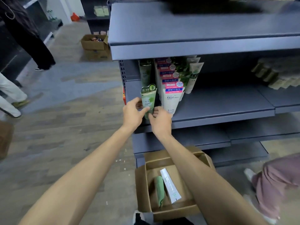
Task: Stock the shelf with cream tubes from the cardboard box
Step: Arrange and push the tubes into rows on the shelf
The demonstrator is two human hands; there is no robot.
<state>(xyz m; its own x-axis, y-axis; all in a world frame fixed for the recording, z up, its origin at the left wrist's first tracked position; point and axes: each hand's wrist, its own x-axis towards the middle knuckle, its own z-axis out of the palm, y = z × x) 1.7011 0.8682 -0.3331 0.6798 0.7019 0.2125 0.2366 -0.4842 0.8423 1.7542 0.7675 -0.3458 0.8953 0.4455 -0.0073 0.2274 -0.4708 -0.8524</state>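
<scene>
Pale green plastic cream tube (148,101) stands upright at frame centre, long axis vertical, on front left edge of grey metal shelf (219,109). Left hand (132,113) & right hand (159,121) both pinch its lower end; left nearer.

A tube (148,101) is standing upright at the front left end of the middle shelf (219,111), with the left hand (132,113) touching its left side and the right hand (159,120) touching its lower right. Just to its right, a row of tubes (172,88) is running from the shelf's front edge toward the back, and more tubes (194,73) are standing right of that row, further in. Another tube (145,70) is standing behind the held one. Below the shelves, on the floor, a cardboard box (164,213) is sitting under the right forearm, with two tubes (168,185) lying side by side in it. Two stacked boxes (95,46) are sitting on the floor to the left of the shelving, further back.
</scene>
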